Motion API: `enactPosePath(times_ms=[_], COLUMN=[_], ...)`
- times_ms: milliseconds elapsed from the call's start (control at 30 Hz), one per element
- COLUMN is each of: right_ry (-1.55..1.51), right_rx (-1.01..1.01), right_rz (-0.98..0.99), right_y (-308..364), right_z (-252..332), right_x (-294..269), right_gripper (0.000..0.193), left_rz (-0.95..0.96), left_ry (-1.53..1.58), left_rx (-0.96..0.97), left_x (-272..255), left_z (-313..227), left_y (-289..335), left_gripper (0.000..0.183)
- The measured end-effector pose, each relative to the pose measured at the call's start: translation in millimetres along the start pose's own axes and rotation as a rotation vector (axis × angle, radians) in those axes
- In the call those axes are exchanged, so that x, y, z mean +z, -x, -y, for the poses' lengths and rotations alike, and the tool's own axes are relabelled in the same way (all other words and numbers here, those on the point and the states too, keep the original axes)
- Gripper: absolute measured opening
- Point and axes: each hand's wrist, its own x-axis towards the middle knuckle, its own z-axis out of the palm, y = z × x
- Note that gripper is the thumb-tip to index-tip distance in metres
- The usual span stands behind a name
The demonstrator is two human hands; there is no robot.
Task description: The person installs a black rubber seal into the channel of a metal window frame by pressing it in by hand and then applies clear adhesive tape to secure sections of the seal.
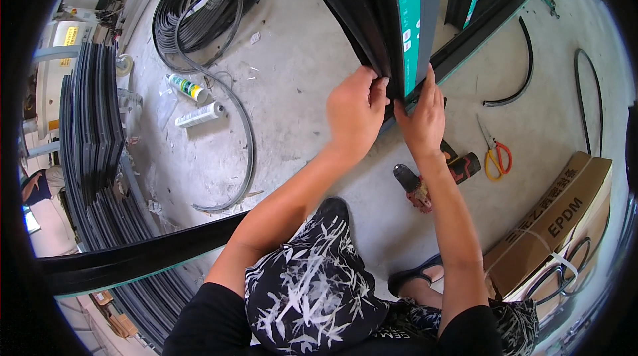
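A black frame with a green film strip point(411, 23) and a grey side stands in front of me, rising past the top of the view. My left hand point(357, 110) is closed at its lower left edge, thumb and fingers pinched together. What lies between these fingertips is hidden. Around the frame's lower end, my right hand point(423, 117) has its thumb on the near face and its fingers along the right side. Under my right forearm lies a red and black cordless drill point(464, 167). Scissors point(497, 158) with red and yellow handles rest on the floor to its right.
A coil of black rubber strip point(199, 20) lies at the upper left, near two sealant tubes point(199, 115). Stacked black profiles point(93, 130) stand far left. A black bar point(143, 254) crosses the lower left. A cardboard box point(548, 223) sits at the right.
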Motion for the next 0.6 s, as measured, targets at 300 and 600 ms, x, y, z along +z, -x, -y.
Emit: enactPosePath(times_ms=[300,600], right_ry=[-0.011,-0.017], right_rx=[0.021,0.036], right_rz=[-0.031,-0.032], right_y=[6.1,8.8], right_z=[-3.0,-5.0], right_x=[10.9,9.3], right_gripper=[0.097,0.085], left_rz=[0.015,0.034], left_ry=[-0.031,0.012], left_rx=[0.01,-0.028], left_x=[1.9,1.9], left_z=[0.8,3.9], left_y=[1.6,3.1], left_gripper=[0.006,0.005])
